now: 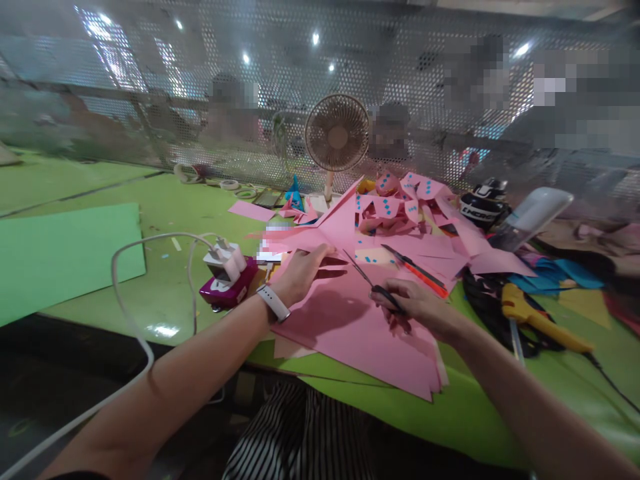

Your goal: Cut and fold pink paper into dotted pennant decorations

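My left hand (303, 270) lies flat with fingers stretched out on a stack of pink paper sheets (350, 327), holding the top sheet down. A white watch band circles that wrist. My right hand (415, 307) is closed round the black handles of a pair of scissors (373, 283), whose blades point up and left over the pink paper. Behind them lies a heap of cut pink pieces with blue dots (400, 207).
A second pair of scissors with red handles (417, 270) lies on the pink paper. A magenta power block with white plugs and cable (230, 277) sits at left, a yellow glue gun (535, 317) at right. A small fan (337, 137) stands at the back. Green table (165, 293), light green sheet (65, 257).
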`<act>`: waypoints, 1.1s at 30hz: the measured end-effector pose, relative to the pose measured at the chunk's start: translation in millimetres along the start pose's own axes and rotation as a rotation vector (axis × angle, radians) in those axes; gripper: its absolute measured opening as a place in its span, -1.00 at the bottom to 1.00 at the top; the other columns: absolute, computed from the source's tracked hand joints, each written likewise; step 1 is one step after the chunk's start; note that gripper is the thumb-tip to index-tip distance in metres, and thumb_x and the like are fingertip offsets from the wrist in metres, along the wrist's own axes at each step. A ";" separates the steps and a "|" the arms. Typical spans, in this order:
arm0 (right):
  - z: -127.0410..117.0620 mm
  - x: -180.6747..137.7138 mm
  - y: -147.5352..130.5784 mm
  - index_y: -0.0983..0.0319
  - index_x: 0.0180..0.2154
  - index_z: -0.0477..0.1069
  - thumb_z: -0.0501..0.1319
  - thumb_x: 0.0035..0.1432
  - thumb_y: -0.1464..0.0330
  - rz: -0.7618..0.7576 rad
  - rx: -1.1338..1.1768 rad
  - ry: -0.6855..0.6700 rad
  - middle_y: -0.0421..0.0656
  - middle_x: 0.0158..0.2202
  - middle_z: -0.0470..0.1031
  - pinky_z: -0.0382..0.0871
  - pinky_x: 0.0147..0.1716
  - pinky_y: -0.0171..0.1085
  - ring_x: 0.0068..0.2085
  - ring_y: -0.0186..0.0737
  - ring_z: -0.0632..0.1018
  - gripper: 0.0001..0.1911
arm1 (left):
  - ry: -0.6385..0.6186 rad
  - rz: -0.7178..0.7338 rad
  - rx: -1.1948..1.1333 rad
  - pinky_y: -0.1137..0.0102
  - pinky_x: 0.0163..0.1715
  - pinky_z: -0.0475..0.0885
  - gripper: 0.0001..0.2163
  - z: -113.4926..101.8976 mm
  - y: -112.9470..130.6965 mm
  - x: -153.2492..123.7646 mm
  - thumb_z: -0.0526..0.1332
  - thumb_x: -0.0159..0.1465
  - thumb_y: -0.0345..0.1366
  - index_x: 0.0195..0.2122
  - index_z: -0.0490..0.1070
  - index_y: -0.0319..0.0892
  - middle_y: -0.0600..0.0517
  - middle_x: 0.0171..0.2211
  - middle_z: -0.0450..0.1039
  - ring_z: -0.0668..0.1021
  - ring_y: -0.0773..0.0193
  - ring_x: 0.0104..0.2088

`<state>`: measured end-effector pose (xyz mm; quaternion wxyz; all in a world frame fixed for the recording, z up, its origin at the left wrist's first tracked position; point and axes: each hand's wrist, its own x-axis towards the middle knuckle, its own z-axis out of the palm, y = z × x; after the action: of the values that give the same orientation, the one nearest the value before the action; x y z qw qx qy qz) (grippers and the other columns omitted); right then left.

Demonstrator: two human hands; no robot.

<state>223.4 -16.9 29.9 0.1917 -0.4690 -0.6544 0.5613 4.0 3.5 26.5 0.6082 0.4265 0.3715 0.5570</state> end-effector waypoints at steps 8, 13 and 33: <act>0.4 0.7 0.6 0.25 -0.37 0.27 0.21 0.03 0.00 -0.010 -0.005 0.000 -0.25 -0.57 0.39 0.17 -0.76 -0.46 -0.63 -0.39 0.46 -0.57 | 0.003 0.005 0.001 0.20 -0.18 0.48 -0.87 -0.9 -1.2 0.0 0.22 0.11 -0.30 -0.47 0.45 -0.28 -0.08 -0.39 0.53 0.58 0.14 -0.28; 0.5 1.1 1.2 0.25 -0.38 0.27 0.21 0.01 -0.02 -0.003 -0.007 0.001 -0.24 -0.57 0.39 0.17 -0.76 -0.45 -0.64 -0.39 0.46 -0.55 | 0.016 0.009 0.018 0.21 -0.19 0.48 -0.87 -0.1 -0.5 -0.9 0.22 0.10 -0.32 -0.47 0.46 -0.29 -0.09 -0.39 0.52 0.58 0.14 -0.28; 0.4 1.4 1.8 0.24 -0.42 0.26 0.20 0.01 -0.03 0.016 -0.058 0.027 -0.24 -0.58 0.38 0.04 -0.73 -0.45 -0.62 -0.41 0.43 -0.55 | 0.022 0.001 0.043 0.27 -0.13 0.45 -0.88 2.3 1.6 -4.4 0.20 0.11 -0.35 -0.49 0.47 -0.28 -0.07 -0.41 0.51 0.57 0.18 -0.28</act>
<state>223.1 -16.1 27.8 0.1824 -0.4872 -0.6640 0.5371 5.1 -1.2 28.7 0.5944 0.4335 0.3901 0.5537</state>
